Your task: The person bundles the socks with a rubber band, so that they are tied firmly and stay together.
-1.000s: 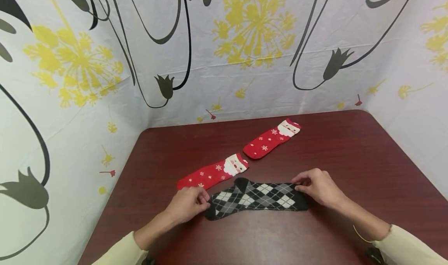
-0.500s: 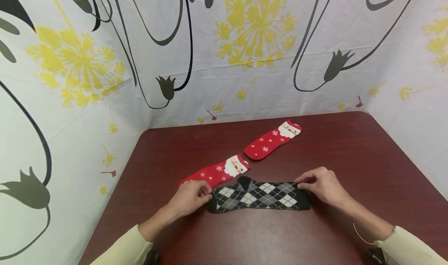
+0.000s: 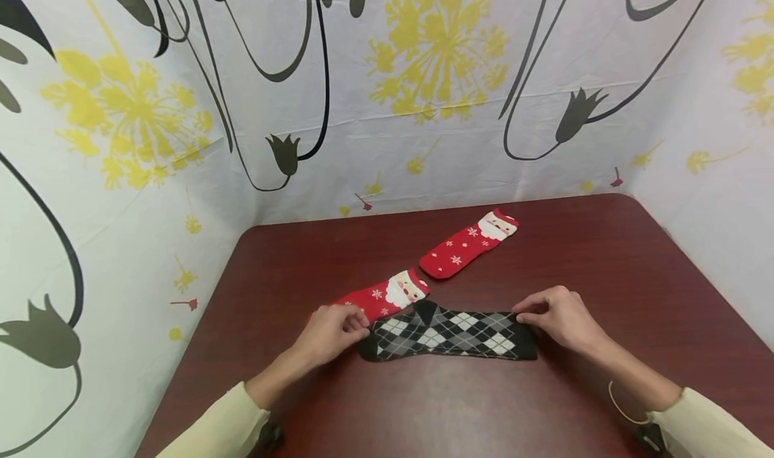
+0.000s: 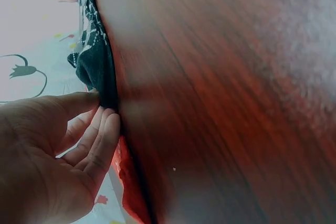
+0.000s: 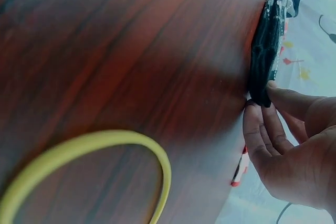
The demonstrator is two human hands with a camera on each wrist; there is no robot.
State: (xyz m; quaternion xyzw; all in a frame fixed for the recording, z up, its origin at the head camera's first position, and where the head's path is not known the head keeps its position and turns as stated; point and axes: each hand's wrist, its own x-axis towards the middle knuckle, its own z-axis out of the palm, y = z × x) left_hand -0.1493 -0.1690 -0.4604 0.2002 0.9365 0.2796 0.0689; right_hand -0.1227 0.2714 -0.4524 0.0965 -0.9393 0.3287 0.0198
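Observation:
A black, grey and white argyle sock (image 3: 450, 335) lies stretched flat across the table, its toe to the left and its cuff to the right. My left hand (image 3: 331, 332) pinches the black toe, shown between thumb and fingertips in the left wrist view. At the other end my right hand (image 3: 562, 319) pinches the upper corner of the black cuff (image 5: 261, 72). Just behind the argyle sock rests a red sock (image 3: 387, 295) with a Santa face and snowflakes; my left hand covers its toe part. Further back lies a matching red Santa sock (image 3: 468, 244), apart from both hands.
The dark red-brown wooden table (image 3: 447, 411) meets a white cloth backdrop (image 3: 387, 122) with yellow and grey flower prints at its back and sides. A thin yellow bracelet (image 5: 118, 137) hangs at my right wrist.
The argyle sock has shifted slightly away from me and to the right, its toe end straightened into line. My left hand moved up with the toe, covering more of the nearer red sock.

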